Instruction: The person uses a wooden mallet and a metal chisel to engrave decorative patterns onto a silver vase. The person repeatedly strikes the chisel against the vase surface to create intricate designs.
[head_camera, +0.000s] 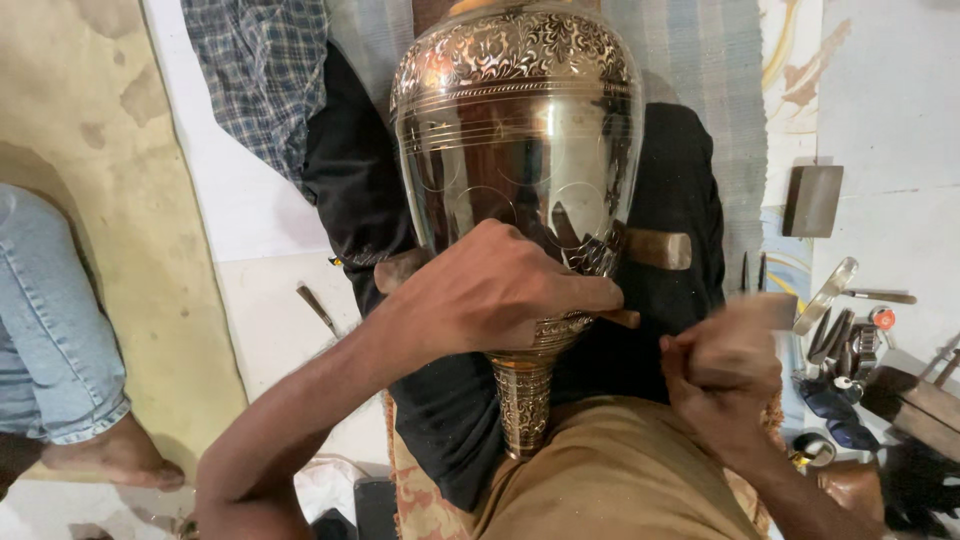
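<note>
**Engraved brass vase held across the lap, both hands at its lower body**

The big polished brass vase (515, 170) lies on a black cloth (680, 200) across the person's lap, its narrow foot pointing to six o'clock and its wide patterned shoulder up at twelve. The left hand (490, 290) presses on the lower belly of the vase, fingers curled shut around a thin tool (622, 318) whose tip shows at the hand's three o'clock edge, touching the metal. The right hand (722, 375) sits at four o'clock from the vase, clenched into a fist; it is blurred, and I cannot tell what it grips.

A wooden block (658, 248) pokes out from behind the vase at three o'clock. Further right, on the floor, a cluster of metal tools (838, 335) crowds the edge of the cloth, with a flat grey block (812, 200) at two o'clock. That side is tight for movement. At nine o'clock the pale floor (240, 215) holds one small tool (317, 308), and beyond it another person's jeans leg and bare foot (110, 455) rest at the left edge.
</note>
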